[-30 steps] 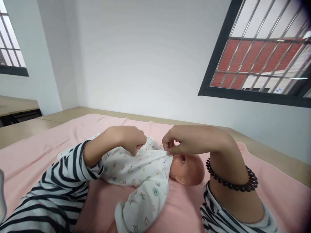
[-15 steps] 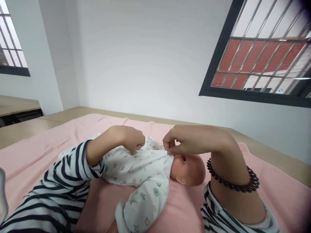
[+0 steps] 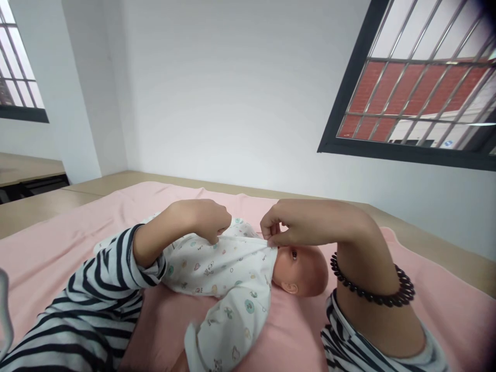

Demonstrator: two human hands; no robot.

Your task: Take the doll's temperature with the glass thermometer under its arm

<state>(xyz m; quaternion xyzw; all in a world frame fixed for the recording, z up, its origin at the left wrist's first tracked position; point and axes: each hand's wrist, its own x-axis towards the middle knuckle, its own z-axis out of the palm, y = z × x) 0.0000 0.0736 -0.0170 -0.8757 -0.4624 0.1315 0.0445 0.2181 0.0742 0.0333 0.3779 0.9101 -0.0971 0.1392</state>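
Note:
A baby doll (image 3: pixel 300 271) lies on its back across a pink blanket (image 3: pixel 163 320), its head to the right. It wears a white baby shirt (image 3: pixel 220 263) printed with small animals and dots. My left hand (image 3: pixel 209 219) is closed on the shirt's front edge over the belly, fingers pinched. At the neckline, beside the doll's chin, my right hand (image 3: pixel 287 222) pinches the same front edge between thumb and fingers. The cloth is stretched in a raised line between both hands. One sleeve spreads toward me. The doll's far side is partly hidden behind my hands.
The blanket covers a wooden table (image 3: pixel 116 181) that meets a white wall (image 3: pixel 217 93). A barred window (image 3: pixel 418 88) is at the upper right. A grey curved object (image 3: pixel 4 310) stands at the left edge, and another table (image 3: pixel 31 168) is behind it.
My left hand has lifted slightly, and the shirt's edge between the hands is a little higher and tauter. My right hand has hardly moved.

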